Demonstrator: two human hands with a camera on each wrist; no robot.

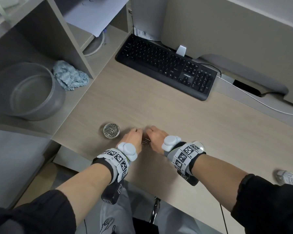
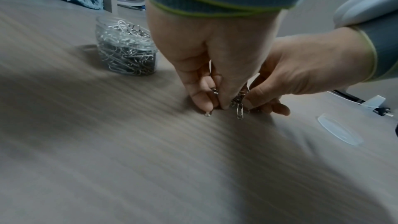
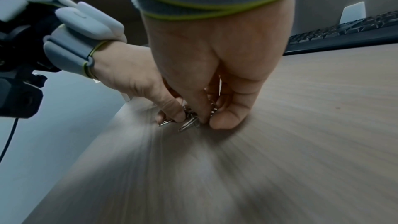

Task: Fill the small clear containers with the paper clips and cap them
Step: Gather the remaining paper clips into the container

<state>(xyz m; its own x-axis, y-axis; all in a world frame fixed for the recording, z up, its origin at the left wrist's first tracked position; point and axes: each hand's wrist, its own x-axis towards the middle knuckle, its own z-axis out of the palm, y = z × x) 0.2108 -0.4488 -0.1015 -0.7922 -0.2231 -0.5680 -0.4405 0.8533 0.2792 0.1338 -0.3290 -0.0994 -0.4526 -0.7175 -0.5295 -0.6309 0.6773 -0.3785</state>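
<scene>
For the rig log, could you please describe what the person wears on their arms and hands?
Both hands are bare. The left wrist and right wrist each carry a grey band with black-and-white square markers, a rounded pale-grey module and a black camera block beneath. Grey cuffs have green edging. Black sleeves are pushed up the forearms.

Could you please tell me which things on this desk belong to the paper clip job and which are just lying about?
Job:
- clear container, uncapped, full of clips
- loose paper clips, pinched by left hand and right hand
- clear lid

Lying about:
- keyboard
- blue cloth
- grey bowl
</scene>
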